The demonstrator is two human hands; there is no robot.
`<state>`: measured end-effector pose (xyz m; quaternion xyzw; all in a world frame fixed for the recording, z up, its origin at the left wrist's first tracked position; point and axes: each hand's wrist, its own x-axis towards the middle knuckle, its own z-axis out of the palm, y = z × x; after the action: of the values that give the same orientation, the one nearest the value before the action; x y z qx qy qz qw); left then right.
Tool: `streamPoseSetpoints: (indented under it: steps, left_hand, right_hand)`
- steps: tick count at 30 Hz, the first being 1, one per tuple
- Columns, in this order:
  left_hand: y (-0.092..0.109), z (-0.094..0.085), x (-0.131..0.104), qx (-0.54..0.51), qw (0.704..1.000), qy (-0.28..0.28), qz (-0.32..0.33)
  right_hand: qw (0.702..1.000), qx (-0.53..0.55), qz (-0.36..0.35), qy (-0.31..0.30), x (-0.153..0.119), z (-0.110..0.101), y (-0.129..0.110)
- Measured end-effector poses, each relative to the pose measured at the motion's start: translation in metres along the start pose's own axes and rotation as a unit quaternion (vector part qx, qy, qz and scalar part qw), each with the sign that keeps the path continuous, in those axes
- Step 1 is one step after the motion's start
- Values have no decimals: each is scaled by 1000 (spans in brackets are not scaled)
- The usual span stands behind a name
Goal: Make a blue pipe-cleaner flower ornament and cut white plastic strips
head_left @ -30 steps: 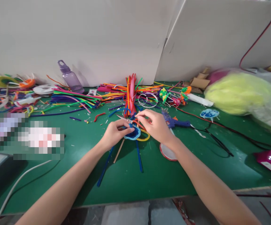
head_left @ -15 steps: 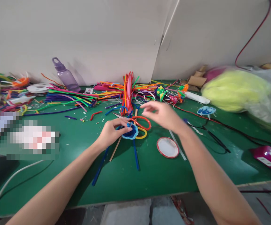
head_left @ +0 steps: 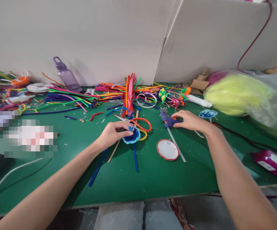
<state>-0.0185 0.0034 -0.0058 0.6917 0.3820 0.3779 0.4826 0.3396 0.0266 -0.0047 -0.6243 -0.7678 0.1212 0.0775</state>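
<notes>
My left hand (head_left: 113, 135) pinches a blue pipe-cleaner disc (head_left: 131, 137) with a lighter blue scalloped rim, holding it above the green table. Fingers of my right hand (head_left: 188, 121) are closed round the handle of a dark purple-blue hot glue gun (head_left: 166, 119), from which a clear glue stick (head_left: 176, 145) juts toward me. Partly hidden behind the disc lie scissors (head_left: 142, 125) with red and yellow handle loops. Around them are blue pipe cleaners (head_left: 135, 158) and a thin wooden stick (head_left: 114, 151). A white lid (head_left: 167, 149) with a red rim lies left of the glue stick.
A bundle of red and pink pipe cleaners (head_left: 129, 95) crosses more coloured ones at the back. A purple bottle (head_left: 68, 76) leans by the wall. Right are a blue jellyfish-like piece (head_left: 208, 114), cables, a magenta power strip (head_left: 273, 164) and a bag of yellow material (head_left: 239, 92).
My right hand has moved right, from above the scissors to the glue gun, and has taken hold of its handle. My left hand still pinches the blue disc. The view has shifted slightly.
</notes>
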Motion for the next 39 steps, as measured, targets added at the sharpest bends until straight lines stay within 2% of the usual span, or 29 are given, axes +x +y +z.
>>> streamPoseSetpoints:
  steps: [4,7,9,13,16,18,25,39]
  left_hand:
    - [-2,-2,1,-14,999,40,27]
    - [-3,-3,1,-24,998,53,35]
    - [-3,-3,1,-28,997,60,39]
    - [-4,-3,1,-16,994,80,68]
    - [-6,-4,2,4,991,94,94]
    - [-7,-4,2,14,990,98,103]
    - [-7,-4,2,27,989,96,111]
    - [-9,-2,2,23,988,97,116]
  right_hand:
    - [980,195,-5,47,-16,-9,-14]
    - [932,360,-35,38,-30,-20,-35]
    - [899,434,-52,-16,-36,-24,-48]
    - [864,477,-98,-130,-40,-19,-64]
    - [836,501,-119,-187,-40,-12,-70]
    - [834,505,-116,-190,-39,-10,-75]
    - [854,473,-113,-184,-38,-14,-89]
    - [842,498,-80,-193,-35,-10,-88]
